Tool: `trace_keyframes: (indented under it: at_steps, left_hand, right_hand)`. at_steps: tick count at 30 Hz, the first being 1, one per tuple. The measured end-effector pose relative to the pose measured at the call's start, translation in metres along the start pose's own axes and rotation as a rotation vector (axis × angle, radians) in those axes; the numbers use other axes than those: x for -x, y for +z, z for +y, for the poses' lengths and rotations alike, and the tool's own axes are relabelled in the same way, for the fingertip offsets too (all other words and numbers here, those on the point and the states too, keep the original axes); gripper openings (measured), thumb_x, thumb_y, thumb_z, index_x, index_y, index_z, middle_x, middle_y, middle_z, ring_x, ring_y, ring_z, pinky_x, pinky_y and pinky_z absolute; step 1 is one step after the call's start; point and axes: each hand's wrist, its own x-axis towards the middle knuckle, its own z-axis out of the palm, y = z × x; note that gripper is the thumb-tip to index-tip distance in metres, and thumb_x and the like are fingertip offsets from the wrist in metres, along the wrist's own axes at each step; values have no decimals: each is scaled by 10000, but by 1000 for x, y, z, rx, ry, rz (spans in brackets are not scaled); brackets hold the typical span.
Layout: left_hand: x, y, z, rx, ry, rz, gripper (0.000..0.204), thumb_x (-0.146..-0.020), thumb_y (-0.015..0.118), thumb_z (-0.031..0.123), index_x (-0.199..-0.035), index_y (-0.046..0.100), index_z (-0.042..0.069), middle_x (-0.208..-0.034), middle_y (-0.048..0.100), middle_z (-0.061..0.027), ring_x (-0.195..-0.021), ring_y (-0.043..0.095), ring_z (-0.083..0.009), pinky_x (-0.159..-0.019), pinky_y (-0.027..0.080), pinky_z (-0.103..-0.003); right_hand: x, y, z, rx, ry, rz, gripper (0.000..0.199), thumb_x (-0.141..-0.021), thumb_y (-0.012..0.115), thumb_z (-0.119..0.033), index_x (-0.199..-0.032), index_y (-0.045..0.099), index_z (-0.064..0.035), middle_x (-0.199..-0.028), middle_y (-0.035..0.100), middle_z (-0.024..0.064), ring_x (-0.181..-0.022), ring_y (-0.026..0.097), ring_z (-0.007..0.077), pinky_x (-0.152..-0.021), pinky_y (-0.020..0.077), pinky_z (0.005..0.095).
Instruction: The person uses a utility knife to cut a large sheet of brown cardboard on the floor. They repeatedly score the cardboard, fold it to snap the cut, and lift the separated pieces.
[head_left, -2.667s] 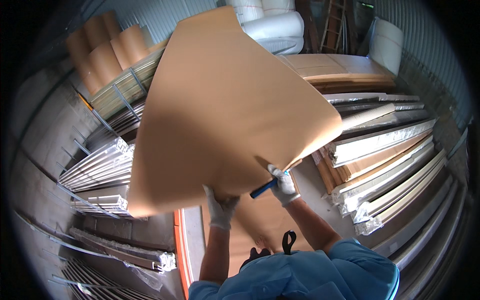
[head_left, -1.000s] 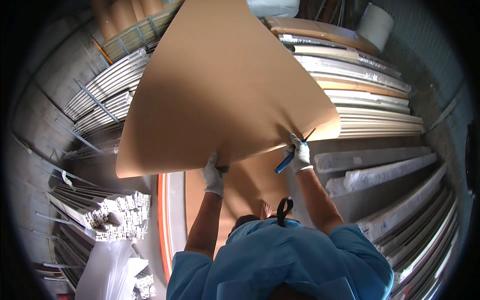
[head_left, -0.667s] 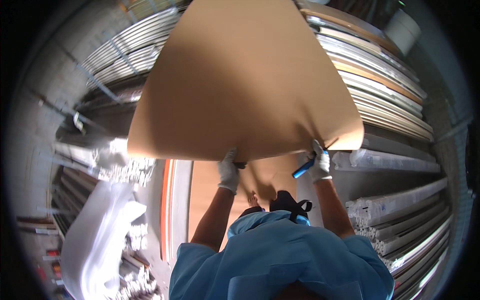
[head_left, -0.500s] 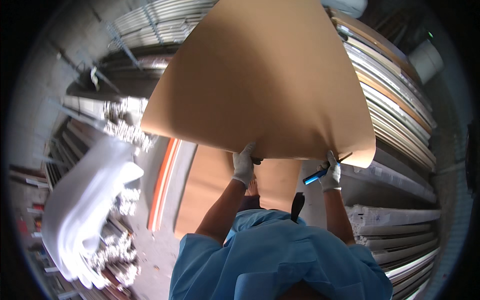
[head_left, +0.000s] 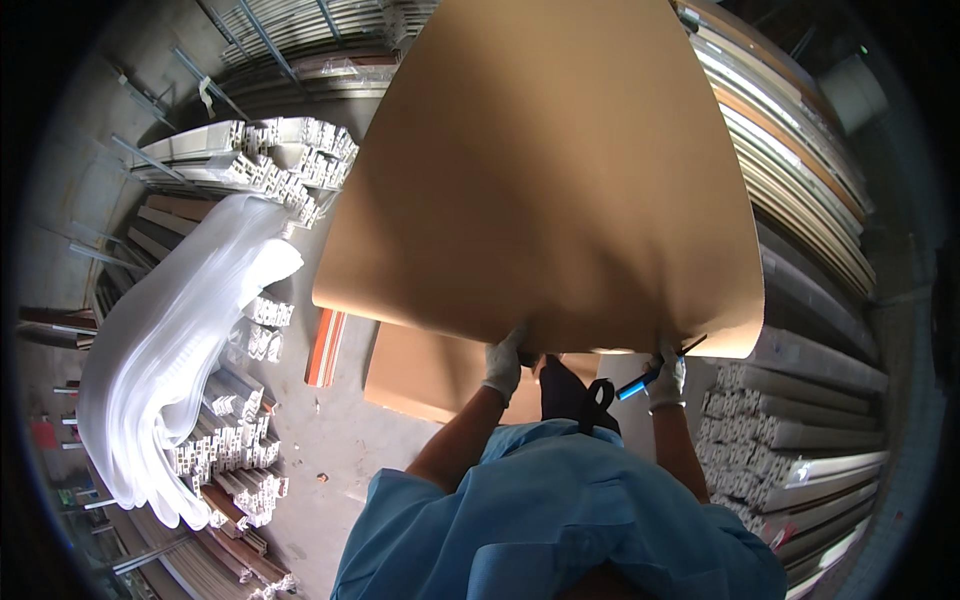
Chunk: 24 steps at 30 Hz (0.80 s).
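Note:
A large sheet of brown kraft paper (head_left: 540, 180) rises in front of me, bowed, its near edge at waist height. My left hand (head_left: 504, 365), in a white glove, is closed on that edge near the middle. My right hand (head_left: 667, 380), gloved too, pinches the edge farther right. It also holds a blue-handled cutter knife (head_left: 634, 387), whose dark end points up to the right across the paper. The fingertips behind the sheet are hidden. Below, another brown sheet (head_left: 425, 375) lies on the floor, partly covered by the raised one.
Orange-and-white strips (head_left: 325, 350) lie on the floor to the left. Stacked white profiles (head_left: 235, 440) and a draped bundle of translucent white wrap (head_left: 165, 350) line the left side. Racks of long wrapped profiles (head_left: 800, 400) stand close on my right.
Both hands and the sheet's near edge sit lower in the picture, closer to my body. Less of the floor sheet shows. The view has shifted, and both hands keep their grip.

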Motion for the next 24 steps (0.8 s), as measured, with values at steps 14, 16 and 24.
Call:
trace_keyframes:
  at_steps: [14,16,24]
  left_hand:
    - [272,-228,-163,-10,-589,219,441,-839,707,207,-1218,575,25,-1111,631,-133,-970,646,-261,-657,572,-370]
    - [292,-232,-166,-1,-722,286,430,-821,730,174,-1193,579,23,-1101,633,-137,-912,658,-276,-621,571,-374]
    - [290,-248,-190,-93,-582,360,364,-830,726,190,-1136,595,43,-940,653,-95,-764,652,-220,-559,550,-334]
  right_hand:
    - [262,-235,175,298,331,279,179,-831,717,-209,-771,579,-110,-604,524,35,-431,472,132,-389,433,274]
    - [277,-252,178,333,388,313,177,-831,714,-208,-789,582,-99,-612,534,43,-434,478,138,-390,439,282]
    - [274,-264,208,170,519,235,186,-825,726,-196,-828,579,-84,-621,541,42,-431,474,136,-386,420,290]
